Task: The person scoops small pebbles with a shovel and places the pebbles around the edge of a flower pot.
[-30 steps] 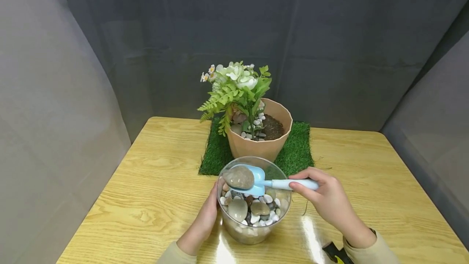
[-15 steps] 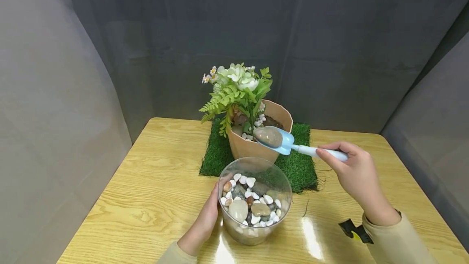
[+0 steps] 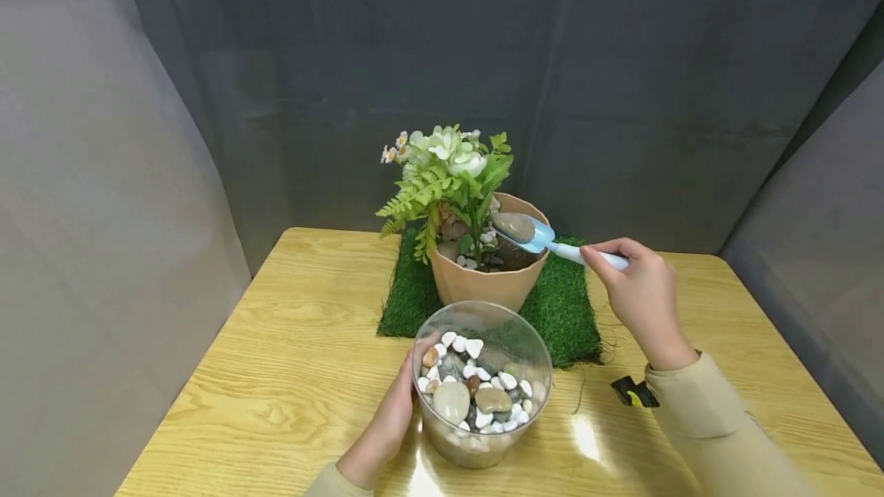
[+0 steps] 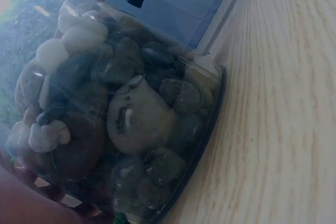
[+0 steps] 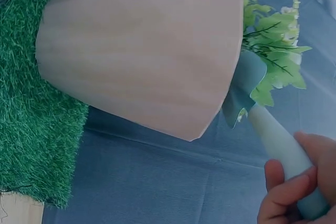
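My right hand [image 3: 638, 294] grips the handle of a light-blue shovel [image 3: 569, 253]. Its scoop carries one large smooth grey-brown stone [image 3: 514, 226] over the right side of a peach flower pot [image 3: 476, 286]. The pot holds dark soil, pebbles and a plant [image 3: 449, 167] with white flowers and green leaves. In the right wrist view the shovel's scoop [image 5: 244, 80] is at the pot's rim; the stone is hidden there. My left hand [image 3: 394, 409] holds the left side of a clear container [image 3: 483, 447], fingers round its wall. White, grey and brown stones [image 4: 139, 119] fill its lower part.
The pot stands on a square of artificial grass [image 3: 562, 320] on a wooden table [image 3: 290, 343]. A small black and yellow item [image 3: 631, 392] lies near my right sleeve. Grey cloth [image 3: 387, 60] hangs behind and at both sides.
My right hand has lifted the shovel with the stone out of the clear container and carried it forward to above the pot. The left hand has stayed on the container.
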### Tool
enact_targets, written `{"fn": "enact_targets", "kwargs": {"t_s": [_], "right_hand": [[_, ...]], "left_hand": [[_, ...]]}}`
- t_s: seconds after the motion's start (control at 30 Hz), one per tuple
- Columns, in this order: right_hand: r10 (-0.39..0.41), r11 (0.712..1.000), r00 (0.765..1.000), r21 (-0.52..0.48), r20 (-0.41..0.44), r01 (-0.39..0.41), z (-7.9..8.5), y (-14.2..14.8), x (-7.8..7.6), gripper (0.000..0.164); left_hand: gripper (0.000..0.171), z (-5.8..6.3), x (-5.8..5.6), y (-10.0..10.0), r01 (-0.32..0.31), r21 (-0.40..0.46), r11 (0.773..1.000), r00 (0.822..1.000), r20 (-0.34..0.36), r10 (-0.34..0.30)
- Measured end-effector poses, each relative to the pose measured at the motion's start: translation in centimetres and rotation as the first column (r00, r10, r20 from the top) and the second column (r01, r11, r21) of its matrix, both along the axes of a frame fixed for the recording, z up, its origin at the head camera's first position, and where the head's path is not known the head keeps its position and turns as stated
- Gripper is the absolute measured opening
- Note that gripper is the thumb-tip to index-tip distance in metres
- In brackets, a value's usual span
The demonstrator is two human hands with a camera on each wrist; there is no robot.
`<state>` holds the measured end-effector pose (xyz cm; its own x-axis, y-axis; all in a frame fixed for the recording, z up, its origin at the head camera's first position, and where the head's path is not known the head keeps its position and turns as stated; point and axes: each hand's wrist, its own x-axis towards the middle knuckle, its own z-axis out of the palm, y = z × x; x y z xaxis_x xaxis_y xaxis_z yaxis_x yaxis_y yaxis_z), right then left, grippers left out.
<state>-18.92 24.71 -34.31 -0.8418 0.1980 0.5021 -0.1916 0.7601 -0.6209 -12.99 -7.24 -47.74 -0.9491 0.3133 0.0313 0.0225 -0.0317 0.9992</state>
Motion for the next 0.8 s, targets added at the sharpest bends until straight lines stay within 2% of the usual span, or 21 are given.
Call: {"fn": "enact_targets", "kwargs": {"t_s": [0.3,0.5,0.8], "right_hand": [[-0.061,0.998,0.998,0.033,-0.02,0.062,-0.3,-1.0,-1.2,0.031],[-0.091,0.995,0.995,0.046,-0.041,0.093,-0.4,-1.8,-1.6,0.03],[-0.075,0.988,0.994,0.129,-0.083,0.085,-0.2,-2.7,-2.2,0.03]], "left_hand": [[0.064,0.1,0.0,0.0,0.016,0.001,1.0,0.999,-0.035,-0.016],[0.064,0.1,0.0,0.0,0.017,-0.003,1.0,0.999,-0.033,-0.017],[0.067,0.1,0.0,0.0,0.016,0.01,1.0,1.0,-0.019,-0.016]]}}
